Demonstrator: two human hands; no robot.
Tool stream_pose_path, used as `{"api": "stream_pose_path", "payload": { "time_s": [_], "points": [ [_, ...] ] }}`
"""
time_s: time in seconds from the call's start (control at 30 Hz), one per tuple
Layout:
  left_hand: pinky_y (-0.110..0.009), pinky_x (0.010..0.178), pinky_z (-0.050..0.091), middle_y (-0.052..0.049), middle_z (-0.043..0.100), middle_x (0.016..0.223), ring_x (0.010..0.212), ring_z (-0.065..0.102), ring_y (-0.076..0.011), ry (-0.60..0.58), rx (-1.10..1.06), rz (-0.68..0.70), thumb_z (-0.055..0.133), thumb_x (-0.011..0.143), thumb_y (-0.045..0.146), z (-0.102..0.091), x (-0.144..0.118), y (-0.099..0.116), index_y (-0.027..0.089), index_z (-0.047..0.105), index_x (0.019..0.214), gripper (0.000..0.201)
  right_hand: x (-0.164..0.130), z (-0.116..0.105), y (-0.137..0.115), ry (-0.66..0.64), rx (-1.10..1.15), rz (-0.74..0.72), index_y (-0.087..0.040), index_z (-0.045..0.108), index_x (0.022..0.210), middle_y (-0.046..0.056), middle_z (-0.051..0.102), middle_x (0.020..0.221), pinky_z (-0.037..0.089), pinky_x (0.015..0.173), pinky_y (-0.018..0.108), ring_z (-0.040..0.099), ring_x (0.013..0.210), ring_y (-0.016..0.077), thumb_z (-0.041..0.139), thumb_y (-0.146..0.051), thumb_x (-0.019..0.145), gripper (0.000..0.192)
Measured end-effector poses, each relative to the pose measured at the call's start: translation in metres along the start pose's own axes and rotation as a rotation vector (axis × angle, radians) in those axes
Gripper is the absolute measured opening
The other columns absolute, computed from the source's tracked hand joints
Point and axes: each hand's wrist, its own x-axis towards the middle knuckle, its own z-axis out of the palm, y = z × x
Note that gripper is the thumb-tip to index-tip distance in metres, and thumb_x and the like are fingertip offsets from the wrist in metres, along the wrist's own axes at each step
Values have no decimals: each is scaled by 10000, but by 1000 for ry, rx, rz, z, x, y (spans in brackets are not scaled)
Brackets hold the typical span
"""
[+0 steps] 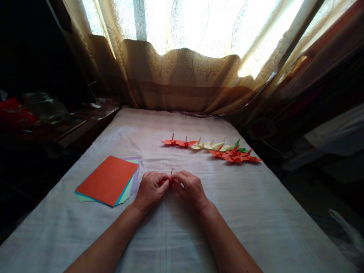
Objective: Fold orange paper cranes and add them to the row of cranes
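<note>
Between my fingertips is a small red-orange origami crane (171, 178), one thin point of it sticking straight up. My left hand (152, 188) pinches its left side between thumb and forefinger. On the other side, my right hand (190, 189) grips it the same way, fingers curled. Most of the folded paper is hidden behind the fingers. To the left of my hands lies a fanned stack of coloured paper (108, 180), an orange sheet on top with blue, green and purple edges showing. Farther back on the right stand several finished paper cranes (210, 145) in orange, cream and green.
A pale checked cloth (241, 227) covers the surface I work on. Behind it hang patterned curtains (182, 72) with bright light coming through. At the left is a dark side table (76, 123) with a clear jar (45, 108). Pale fabric (335, 132) hangs at the right.
</note>
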Motion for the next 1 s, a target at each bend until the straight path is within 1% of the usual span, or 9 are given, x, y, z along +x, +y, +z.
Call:
{"api": "stream_pose_path", "payload": {
  "time_s": [0.17, 0.3, 0.53, 0.67, 0.87, 1.0],
  "points": [
    [-324, 792, 430, 5, 750, 779, 764, 668, -193, -2, 6, 9, 648, 809, 231, 0, 0, 0, 249, 745, 825, 100, 0, 0, 2, -4, 1, -17, -247, 666, 871, 22, 707, 852, 457, 702, 206, 648, 772, 143, 571, -156, 872, 132],
    [-325, 801, 434, 4, 755, 791, 778, 671, -194, -14, -6, 18, 648, 814, 243, -1, 0, 0, 251, 744, 838, 99, 1, -2, 2, -16, -2, -31, -244, 664, 863, 16, 719, 848, 458, 699, 213, 653, 766, 149, 588, -154, 860, 119],
    [-315, 804, 445, 3, 764, 818, 785, 684, -187, -45, -25, 40, 623, 843, 284, -1, 1, -3, 246, 743, 859, 127, 2, -5, 2, -48, 20, -10, -236, 667, 835, 13, 720, 804, 457, 704, 211, 650, 738, 141, 582, -134, 850, 133],
    [-301, 775, 451, 10, 752, 767, 744, 678, -180, -34, -10, 26, 658, 825, 300, 0, 2, -3, 253, 748, 847, 104, 3, -5, 2, -72, 41, 24, -239, 681, 830, 14, 720, 794, 462, 697, 213, 650, 732, 141, 599, -132, 828, 135],
    [-297, 781, 452, 14, 755, 785, 762, 678, -179, -19, -19, -2, 684, 807, 277, 1, 1, -3, 253, 750, 843, 79, 3, -4, 0, -60, 198, 99, -229, 708, 852, 21, 735, 802, 485, 694, 227, 659, 715, 139, 598, -156, 824, 135],
    [-291, 784, 460, 13, 758, 791, 767, 676, -177, -19, -33, -16, 690, 803, 279, -1, 1, -1, 254, 752, 839, 76, 3, -3, -2, -45, 243, 180, -231, 717, 830, 14, 738, 782, 483, 668, 228, 658, 691, 136, 614, -201, 823, 108]
  ]
}}
